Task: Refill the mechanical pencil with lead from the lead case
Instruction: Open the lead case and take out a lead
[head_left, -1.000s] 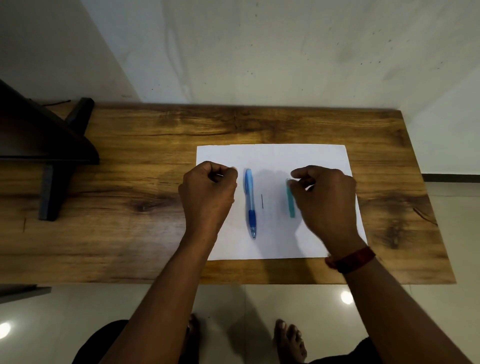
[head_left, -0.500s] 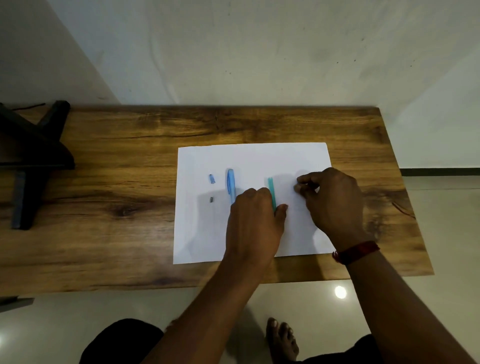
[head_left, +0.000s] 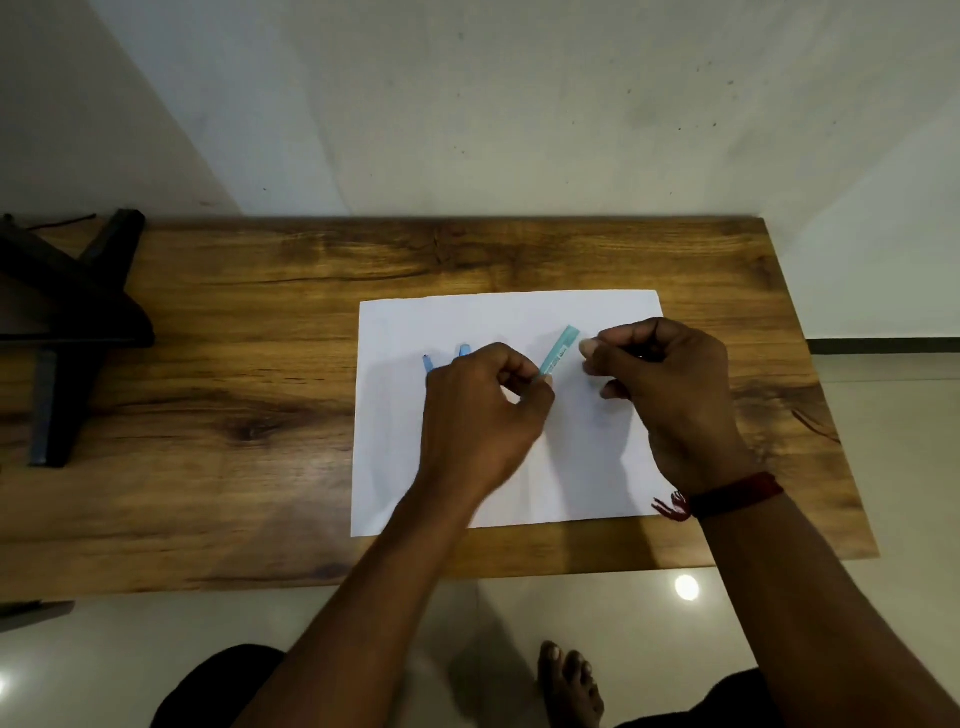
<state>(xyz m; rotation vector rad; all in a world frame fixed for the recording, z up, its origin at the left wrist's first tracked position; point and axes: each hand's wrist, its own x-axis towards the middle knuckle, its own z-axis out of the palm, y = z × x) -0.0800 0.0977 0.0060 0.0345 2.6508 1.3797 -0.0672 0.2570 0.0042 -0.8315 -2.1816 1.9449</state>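
Note:
My left hand pinches the lower end of the teal lead case and holds it tilted, upper end to the right, above the white paper. My right hand is just right of the case's upper end with its fingertips pinched together; I cannot make out whether anything is between them. The blue mechanical pencil lies on the paper behind my left hand, with only its top end showing. A small blue cap piece lies left of it.
The paper lies on a wooden table set against a pale wall. A black stand occupies the table's left end. The table's front edge is close to my body, with tiled floor and my foot below.
My left hand has lifted the lead case off the paper and tilted it. A second ago that hand was left of the pencil; it then crossed over it. My right hand stayed pinched.

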